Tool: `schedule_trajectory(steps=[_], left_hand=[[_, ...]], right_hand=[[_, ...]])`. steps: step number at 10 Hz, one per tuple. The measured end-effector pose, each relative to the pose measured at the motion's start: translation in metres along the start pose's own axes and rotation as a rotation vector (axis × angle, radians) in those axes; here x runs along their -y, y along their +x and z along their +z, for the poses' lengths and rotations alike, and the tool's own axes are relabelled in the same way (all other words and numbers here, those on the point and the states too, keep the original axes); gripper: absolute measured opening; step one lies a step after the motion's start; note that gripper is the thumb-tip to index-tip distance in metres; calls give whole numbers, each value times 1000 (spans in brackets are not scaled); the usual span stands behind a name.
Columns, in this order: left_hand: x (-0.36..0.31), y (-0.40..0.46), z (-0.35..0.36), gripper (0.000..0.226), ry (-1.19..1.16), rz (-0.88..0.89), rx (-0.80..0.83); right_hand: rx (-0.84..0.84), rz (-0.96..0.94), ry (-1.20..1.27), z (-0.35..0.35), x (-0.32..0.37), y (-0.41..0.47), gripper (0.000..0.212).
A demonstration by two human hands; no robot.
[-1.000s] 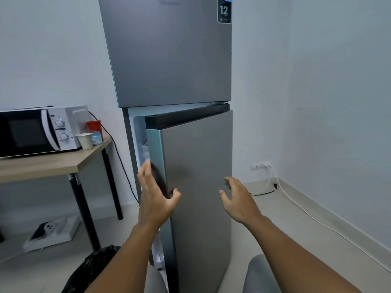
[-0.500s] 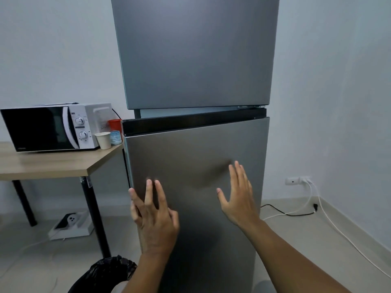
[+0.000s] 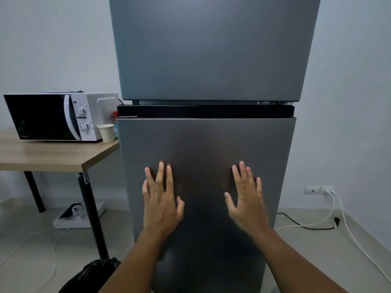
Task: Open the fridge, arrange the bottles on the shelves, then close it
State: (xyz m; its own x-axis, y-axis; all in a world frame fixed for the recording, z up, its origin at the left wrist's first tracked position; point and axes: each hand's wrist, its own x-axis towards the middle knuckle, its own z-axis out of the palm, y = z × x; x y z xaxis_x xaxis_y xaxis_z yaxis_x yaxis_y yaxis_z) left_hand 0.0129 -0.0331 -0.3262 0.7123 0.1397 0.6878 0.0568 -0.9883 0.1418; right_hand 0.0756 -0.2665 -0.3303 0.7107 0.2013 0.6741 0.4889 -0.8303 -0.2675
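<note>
A tall silver fridge [image 3: 207,49] fills the middle of the head view. Its lower door [image 3: 205,142] sits flush with the body under a black top strip, and the upper door is shut too. My left hand [image 3: 161,199] lies flat on the lower door, fingers spread, left of centre. My right hand [image 3: 246,197] is spread flat against the same door, right of centre. Neither hand holds anything. No bottles are visible; the inside of the fridge is hidden.
A wooden table [image 3: 53,159] stands left of the fridge with a white microwave [image 3: 61,117] and a paper cup [image 3: 106,133]. A black bin bag [image 3: 91,275] sits at bottom left, a power strip [image 3: 74,212] under the table. Cables [image 3: 330,210] run from a wall socket at right.
The lower door swung from partly open to flush with the fridge body. Both hands moved from its edge and front onto its face, palms flat.
</note>
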Motion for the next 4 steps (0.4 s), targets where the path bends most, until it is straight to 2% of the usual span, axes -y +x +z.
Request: schedule_trajectory(steps=[2,3,4], left_hand=[[-8,24,14,95,-24,13,101],[-10,19,15,92,-47,-27,94],[-15,-18,9,70,-132,85,251]], right_hand=[[30,-25,7,4,-10,11,83],[54,-55,110,-2,-9,8,83],[53,58,426,-35,-10,6,50]])
